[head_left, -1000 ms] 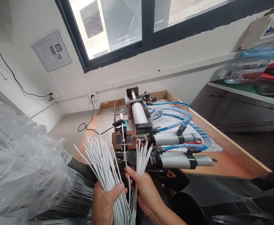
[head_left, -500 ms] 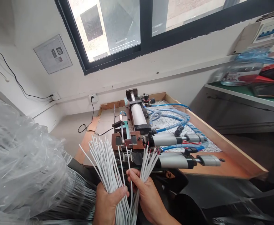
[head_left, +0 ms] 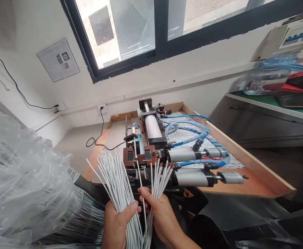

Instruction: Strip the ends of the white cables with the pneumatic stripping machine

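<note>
My left hand (head_left: 120,221) is closed around a thick bundle of thin white cables (head_left: 115,183), whose ends fan out upward. Beside it, my right hand (head_left: 164,218) holds a smaller bundle of white cables (head_left: 159,180), several with red tips. One single white cable (head_left: 141,181) stands between the two bundles, at my right thumb and fingertips; its upper end looks plain white. Just beyond the cable ends sits a pneumatic machine (head_left: 141,156) with brown blocks and silver cylinders. The lower parts of my right fingers are hidden behind the cables.
The machine stands in a wooden-edged tray (head_left: 245,160) with coiled blue air hoses (head_left: 205,131). Plastic-wrapped cables (head_left: 29,180) pile up on the left. A green-topped shelf (head_left: 260,98) at right carries a clear plastic jar (head_left: 268,77). A window is above the wall.
A red-tipped cable that stood alone between my hands is now with the right bundle. The right bundle has shifted slightly left, and a white-ended cable stands at my right fingertips.
</note>
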### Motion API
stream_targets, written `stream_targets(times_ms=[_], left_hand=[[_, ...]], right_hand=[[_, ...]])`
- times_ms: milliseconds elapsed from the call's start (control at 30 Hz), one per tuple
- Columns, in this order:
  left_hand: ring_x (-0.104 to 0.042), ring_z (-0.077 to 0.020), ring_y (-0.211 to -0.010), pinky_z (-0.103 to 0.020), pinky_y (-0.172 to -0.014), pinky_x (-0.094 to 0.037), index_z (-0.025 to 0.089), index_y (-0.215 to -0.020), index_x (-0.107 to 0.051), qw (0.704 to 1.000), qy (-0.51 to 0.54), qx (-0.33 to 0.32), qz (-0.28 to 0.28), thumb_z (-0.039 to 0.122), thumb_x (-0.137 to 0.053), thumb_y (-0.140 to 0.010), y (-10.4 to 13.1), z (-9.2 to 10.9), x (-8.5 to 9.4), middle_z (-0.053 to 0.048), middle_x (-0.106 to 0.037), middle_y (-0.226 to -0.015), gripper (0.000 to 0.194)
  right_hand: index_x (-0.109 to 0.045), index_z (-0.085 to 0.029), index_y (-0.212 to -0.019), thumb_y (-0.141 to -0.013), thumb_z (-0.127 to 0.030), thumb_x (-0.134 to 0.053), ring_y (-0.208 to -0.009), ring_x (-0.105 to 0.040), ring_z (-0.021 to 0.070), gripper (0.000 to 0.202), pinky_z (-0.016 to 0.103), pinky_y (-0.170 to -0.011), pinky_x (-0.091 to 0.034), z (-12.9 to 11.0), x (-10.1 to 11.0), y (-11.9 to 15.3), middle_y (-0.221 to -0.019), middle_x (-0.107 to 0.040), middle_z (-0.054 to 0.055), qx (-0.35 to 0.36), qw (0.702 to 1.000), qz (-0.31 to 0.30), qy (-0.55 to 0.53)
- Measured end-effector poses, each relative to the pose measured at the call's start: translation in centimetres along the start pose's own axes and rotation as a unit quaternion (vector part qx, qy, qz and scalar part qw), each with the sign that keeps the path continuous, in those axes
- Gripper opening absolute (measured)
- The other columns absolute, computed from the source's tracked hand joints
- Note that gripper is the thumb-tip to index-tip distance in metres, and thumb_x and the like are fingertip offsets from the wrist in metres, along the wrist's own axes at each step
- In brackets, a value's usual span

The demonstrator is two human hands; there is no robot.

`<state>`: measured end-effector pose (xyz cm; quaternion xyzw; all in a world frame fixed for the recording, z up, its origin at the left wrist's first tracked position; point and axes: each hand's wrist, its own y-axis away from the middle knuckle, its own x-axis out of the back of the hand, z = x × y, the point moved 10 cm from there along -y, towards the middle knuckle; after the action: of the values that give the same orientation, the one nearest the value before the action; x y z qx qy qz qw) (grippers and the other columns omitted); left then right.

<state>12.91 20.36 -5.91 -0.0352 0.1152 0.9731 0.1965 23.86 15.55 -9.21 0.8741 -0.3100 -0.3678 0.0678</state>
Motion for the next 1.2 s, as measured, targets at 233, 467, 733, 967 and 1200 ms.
stream_targets(times_ms=[233, 467, 733, 967, 1200], left_hand=[[-0.060, -0.0175, -0.052, -0.031, -0.054, -0.049, 0.012, -0.071, -0.062, 0.999, 0.019, 0.008, 0.033, 0.017, -0.067, -0.057, 0.0, 0.1, 0.6, -0.003, -0.065, -0.061, 0.016], [-0.056, -0.0160, -0.051, -0.029, -0.053, -0.046, 0.011, -0.071, -0.064, 1.000, 0.009, -0.020, 0.003, 0.016, -0.068, -0.052, 0.2, 0.8, -0.3, -0.002, -0.064, -0.056, 0.019], [-0.057, -0.0191, -0.055, -0.031, -0.055, -0.045, 0.011, -0.065, -0.063, 1.000, 0.002, 0.012, -0.002, 0.019, -0.068, -0.052, 0.5, -0.6, -0.1, -0.004, -0.064, -0.057, 0.016], [-0.060, -0.0195, -0.059, -0.033, -0.060, -0.047, 0.011, -0.073, -0.060, 1.000, 0.013, 0.017, 0.004, 0.019, -0.066, -0.058, 0.5, -0.6, 0.2, -0.006, -0.066, -0.065, 0.018], [-0.058, -0.0172, -0.053, -0.031, -0.054, -0.047, 0.012, -0.071, -0.060, 1.000, 0.016, 0.021, 0.015, 0.017, -0.067, -0.057, 0.5, -1.2, 0.6, -0.002, -0.062, -0.057, 0.016]], right_hand=[[-0.059, -0.009, -0.058, -0.058, -0.029, -0.068, -0.041, -0.037, 0.0050, 0.022, 0.018, -0.039, -0.029, 0.6, -0.5, -0.9, -0.048, -0.048, -0.002, -0.036, 0.998, 0.003, -0.050], [-0.057, -0.013, -0.064, -0.059, -0.036, -0.067, -0.041, -0.039, 0.0067, 0.025, 0.019, -0.037, -0.031, 0.6, -2.9, 0.4, -0.050, -0.048, -0.004, -0.050, 0.993, -0.107, -0.024], [-0.055, -0.014, -0.062, -0.068, -0.036, -0.059, -0.046, -0.044, 0.0083, 0.023, 0.020, -0.046, -0.035, -0.1, -0.1, 1.5, -0.051, -0.053, -0.002, 0.024, 0.997, -0.042, 0.060], [-0.054, -0.014, -0.058, -0.065, -0.035, -0.061, -0.043, -0.043, 0.0084, 0.024, 0.020, -0.044, -0.031, 0.2, -0.1, 1.1, -0.048, -0.051, -0.002, 0.005, 0.997, -0.045, 0.059], [-0.056, -0.013, -0.061, -0.063, -0.036, -0.063, -0.041, -0.038, 0.0068, 0.024, 0.020, -0.042, -0.030, 1.0, -2.2, 1.0, -0.048, -0.046, -0.004, -0.056, 0.989, -0.130, 0.028]])
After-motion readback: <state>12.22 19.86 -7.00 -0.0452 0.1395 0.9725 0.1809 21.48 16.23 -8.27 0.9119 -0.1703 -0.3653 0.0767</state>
